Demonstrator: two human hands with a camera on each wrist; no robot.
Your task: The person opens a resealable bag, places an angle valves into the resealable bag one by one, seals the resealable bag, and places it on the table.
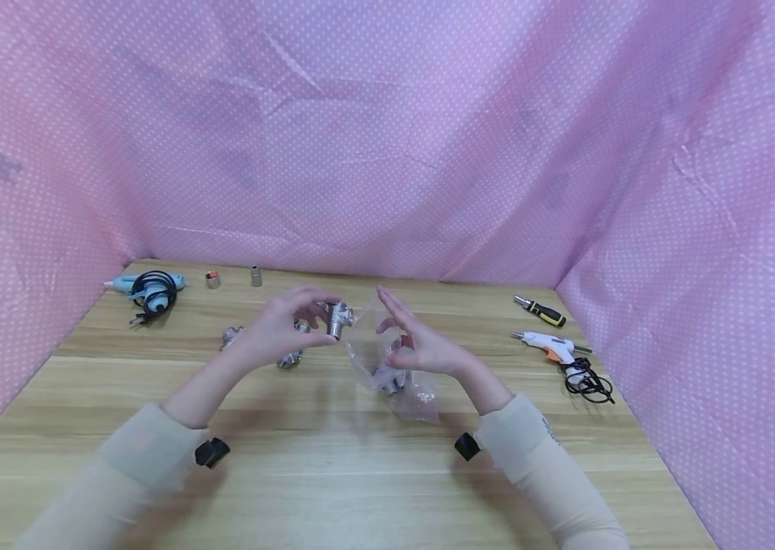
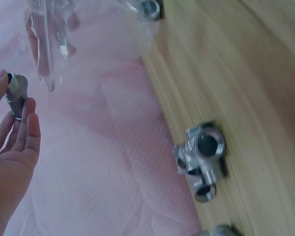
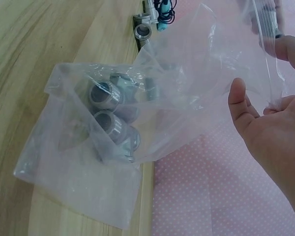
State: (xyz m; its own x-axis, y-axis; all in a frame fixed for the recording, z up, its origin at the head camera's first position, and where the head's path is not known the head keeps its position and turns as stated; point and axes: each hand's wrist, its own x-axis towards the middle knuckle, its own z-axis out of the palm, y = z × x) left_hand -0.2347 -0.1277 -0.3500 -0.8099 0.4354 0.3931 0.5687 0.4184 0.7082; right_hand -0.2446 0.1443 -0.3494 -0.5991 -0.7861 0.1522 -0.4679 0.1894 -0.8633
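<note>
My left hand point(image 1: 286, 327) pinches a metal pipe tee fitting point(image 1: 340, 321) between thumb and fingertips, raised above the table beside the mouth of a clear plastic zip bag point(image 3: 182, 93). My right hand point(image 1: 425, 347) holds the bag by its top edge, some fingers curled at the film and the index finger stretched along it. Metal fittings with threaded ends point(image 3: 108, 125) lie inside the bag's lower part, which rests on the table. More metal fittings point(image 2: 202, 155) sit on the wood below my left hand, partly hidden by it in the head view.
At the back left lie a blue glue gun point(image 1: 154, 290) with a black cord, a small metal cup-like piece point(image 1: 212, 280) and a metal cylinder point(image 1: 256, 276). On the right are a yellow-black screwdriver point(image 1: 542, 312) and a white glue gun point(image 1: 552, 345). Pink dotted cloth point(image 1: 387, 153) surrounds the table.
</note>
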